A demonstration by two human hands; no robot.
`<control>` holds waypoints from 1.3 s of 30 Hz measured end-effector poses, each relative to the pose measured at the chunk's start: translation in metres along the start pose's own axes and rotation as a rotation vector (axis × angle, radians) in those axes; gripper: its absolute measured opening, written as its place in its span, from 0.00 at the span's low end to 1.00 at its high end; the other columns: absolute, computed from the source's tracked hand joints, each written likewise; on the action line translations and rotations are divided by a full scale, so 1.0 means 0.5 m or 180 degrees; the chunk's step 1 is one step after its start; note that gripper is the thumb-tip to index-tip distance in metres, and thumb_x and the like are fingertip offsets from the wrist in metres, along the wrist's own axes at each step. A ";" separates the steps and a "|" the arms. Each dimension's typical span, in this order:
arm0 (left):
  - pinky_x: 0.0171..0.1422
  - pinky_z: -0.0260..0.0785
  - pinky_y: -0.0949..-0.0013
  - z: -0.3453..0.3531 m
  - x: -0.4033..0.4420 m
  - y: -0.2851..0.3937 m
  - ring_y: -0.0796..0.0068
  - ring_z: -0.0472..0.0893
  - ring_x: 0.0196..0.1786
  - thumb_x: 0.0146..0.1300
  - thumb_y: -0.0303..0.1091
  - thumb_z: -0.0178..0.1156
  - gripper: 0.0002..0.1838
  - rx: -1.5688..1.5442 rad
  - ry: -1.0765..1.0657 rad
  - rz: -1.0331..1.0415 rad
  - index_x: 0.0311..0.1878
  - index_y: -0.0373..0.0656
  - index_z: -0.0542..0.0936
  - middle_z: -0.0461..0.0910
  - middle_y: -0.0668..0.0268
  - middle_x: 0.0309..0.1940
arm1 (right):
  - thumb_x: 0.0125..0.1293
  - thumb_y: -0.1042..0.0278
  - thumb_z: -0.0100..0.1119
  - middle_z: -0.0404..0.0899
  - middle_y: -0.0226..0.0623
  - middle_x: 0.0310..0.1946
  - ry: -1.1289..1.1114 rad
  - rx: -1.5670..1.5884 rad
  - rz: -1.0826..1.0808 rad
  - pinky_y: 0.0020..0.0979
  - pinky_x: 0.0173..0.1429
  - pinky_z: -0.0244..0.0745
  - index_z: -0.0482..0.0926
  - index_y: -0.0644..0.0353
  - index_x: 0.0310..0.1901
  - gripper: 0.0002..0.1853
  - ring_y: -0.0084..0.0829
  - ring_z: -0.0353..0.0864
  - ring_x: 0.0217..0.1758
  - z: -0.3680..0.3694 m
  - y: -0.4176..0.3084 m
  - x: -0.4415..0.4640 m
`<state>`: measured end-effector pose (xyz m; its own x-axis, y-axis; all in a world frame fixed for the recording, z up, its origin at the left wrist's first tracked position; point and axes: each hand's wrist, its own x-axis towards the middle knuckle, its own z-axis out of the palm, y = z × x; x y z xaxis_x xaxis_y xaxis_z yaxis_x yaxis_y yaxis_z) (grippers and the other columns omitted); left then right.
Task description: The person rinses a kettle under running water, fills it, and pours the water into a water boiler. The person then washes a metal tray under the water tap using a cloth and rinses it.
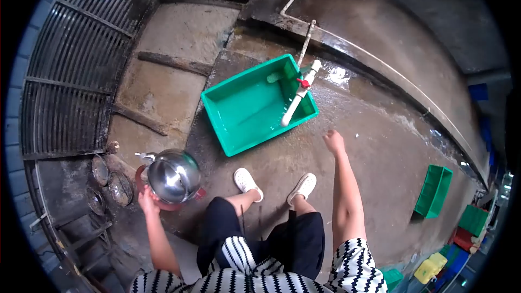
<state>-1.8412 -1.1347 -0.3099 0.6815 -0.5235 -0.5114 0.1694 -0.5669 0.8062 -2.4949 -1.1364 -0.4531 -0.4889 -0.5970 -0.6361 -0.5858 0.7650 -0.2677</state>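
Note:
A shiny round metal kettle [173, 177] with a short spout at its upper left is low on the left side. My left hand [147, 201] is closed at its lower left edge; the exact grip is too small to make out. A reddish-brown rounded rim [140, 178] shows around and partly behind the kettle. My right hand [334, 142] reaches forward over the floor with curled fingers and nothing visible in it. Ahead of it stands a green rectangular tub [218, 125]. A white pipe tap [296, 103] with a red handle [304, 83] hangs over the tub's right side.
Metal grating [81, 65] lines the left, with several round metal pieces [119, 189] below it. A smaller green crate [434, 191] stands at right. Near the lower right is a yellow container [430, 267]. Wet concrete floor [374, 146] surrounds my white clogs [304, 186].

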 end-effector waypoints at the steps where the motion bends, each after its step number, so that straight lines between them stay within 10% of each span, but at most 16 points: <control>1: 0.14 0.54 0.79 0.014 -0.001 -0.024 0.84 0.60 0.14 0.55 0.27 0.56 0.06 -0.0168 0.0059 0.0040 0.34 0.45 0.69 0.60 0.75 0.14 | 0.49 0.60 0.58 0.76 0.47 0.42 0.0008 -0.0062 -0.0104 0.36 0.53 0.68 0.72 0.62 0.48 0.24 0.43 0.73 0.49 0.033 0.005 0.069; 15: 0.16 0.54 0.81 0.134 0.093 -0.417 0.87 0.58 0.15 0.58 0.30 0.54 0.03 -0.0954 0.0771 0.0685 0.32 0.44 0.70 0.59 0.76 0.15 | 0.49 0.56 0.60 0.73 0.55 0.44 0.0035 0.0618 -0.1711 0.40 0.53 0.67 0.66 0.63 0.51 0.30 0.48 0.72 0.50 0.313 -0.024 0.778; 32: 0.17 0.51 0.82 0.198 -0.014 -0.404 0.88 0.56 0.15 0.55 0.31 0.57 0.07 -0.0977 0.0532 0.0790 0.24 0.47 0.69 0.58 0.78 0.14 | 0.47 0.70 0.53 0.73 0.55 0.42 -0.0324 0.1232 -0.1433 0.41 0.52 0.68 0.59 0.57 0.59 0.33 0.50 0.73 0.46 0.245 0.274 0.406; 39: 0.16 0.45 0.82 0.277 -0.008 -0.363 0.90 0.54 0.14 0.59 0.33 0.54 0.05 -0.0624 -0.0315 0.0842 0.28 0.47 0.72 0.55 0.80 0.14 | 0.44 0.82 0.50 0.68 0.45 0.52 -0.0211 0.2144 -0.0819 0.33 0.56 0.66 0.53 0.59 0.63 0.38 0.35 0.68 0.55 0.202 0.547 0.319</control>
<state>-1.9731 -1.1177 -0.4955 0.6494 -0.7007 -0.2956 0.1362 -0.2753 0.9517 -2.6678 -0.9980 -0.7010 -0.3363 -0.7785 -0.5299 -0.1410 0.5979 -0.7890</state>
